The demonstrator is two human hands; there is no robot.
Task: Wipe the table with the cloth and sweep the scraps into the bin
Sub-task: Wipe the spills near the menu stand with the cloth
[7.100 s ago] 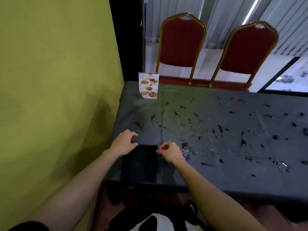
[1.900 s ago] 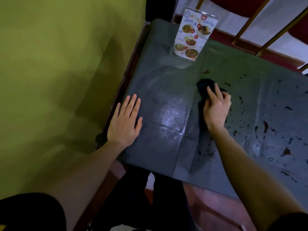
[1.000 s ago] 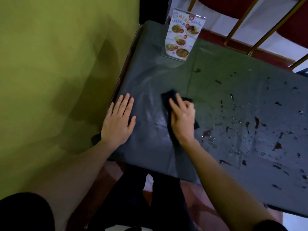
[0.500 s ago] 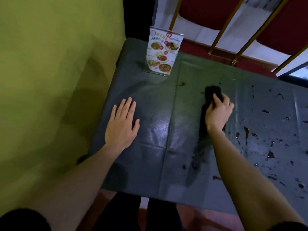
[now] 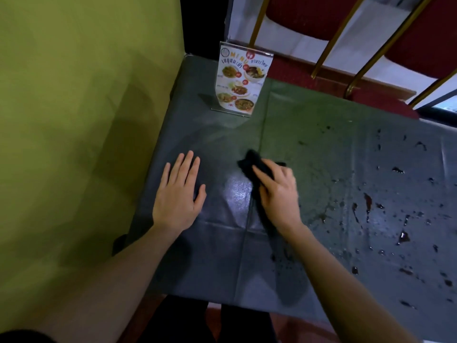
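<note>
Under the right hand point(image 5: 278, 194), a dark cloth point(image 5: 254, 162) is pressed onto the table point(image 5: 321, 125); its bunched end sticks out beyond the fingertips, toward the far side. The fingers of this hand are curled over the cloth and hold it down against the surface. The left hand point(image 5: 178, 194) is laid flat on the table just beside it, palm down, with the fingers stretched and slightly spread, holding nothing. Around both hands the dark tabletop is seen shiny and mostly clean. To the right, dark scraps point(image 5: 366, 201) and wet drops are scattered over the surface. At the far left corner a menu stand point(image 5: 241, 81) is placed upright, well apart from the cloth. Behind the table, red chairs point(image 5: 420, 33) with gold frames are seen, and a green wall point(image 5: 74, 95) is on the left.
</note>
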